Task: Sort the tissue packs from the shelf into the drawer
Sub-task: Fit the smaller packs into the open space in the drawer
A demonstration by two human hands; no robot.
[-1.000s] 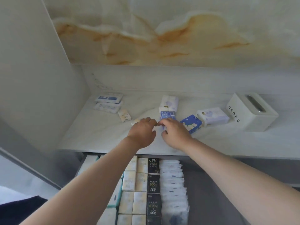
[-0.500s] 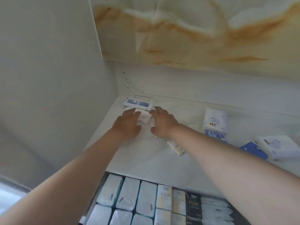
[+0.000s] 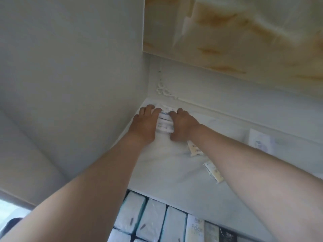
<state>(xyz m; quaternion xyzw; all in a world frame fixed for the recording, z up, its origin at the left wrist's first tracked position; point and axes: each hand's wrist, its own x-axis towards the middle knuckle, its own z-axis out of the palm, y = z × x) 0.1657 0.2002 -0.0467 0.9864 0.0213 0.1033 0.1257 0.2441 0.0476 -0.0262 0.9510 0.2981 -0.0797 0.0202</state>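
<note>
Two flat white and blue tissue packs [image 3: 164, 123] lie stacked in the far left corner of the marble shelf [image 3: 166, 173]. My left hand [image 3: 146, 124] holds their left side, fingers curled over the far edge. My right hand [image 3: 181, 125] grips their right side. Two small cream packs lie beside my right forearm, one [image 3: 194, 149] close to the wrist and the other [image 3: 213, 172] nearer the shelf's front. A white pack [image 3: 260, 142] lies farther right. Below the shelf, the open drawer [image 3: 158, 222] holds rows of packs.
A grey side wall [image 3: 70, 84] closes the shelf on the left, and a low white back ledge [image 3: 227, 95] with an ornament runs behind it. An orange-veined marble panel [image 3: 236, 32] hangs above.
The view has swung left and closer. Both hands have reached from the middle of the shelf into the far left corner and closed on the stacked white and blue packs.
</note>
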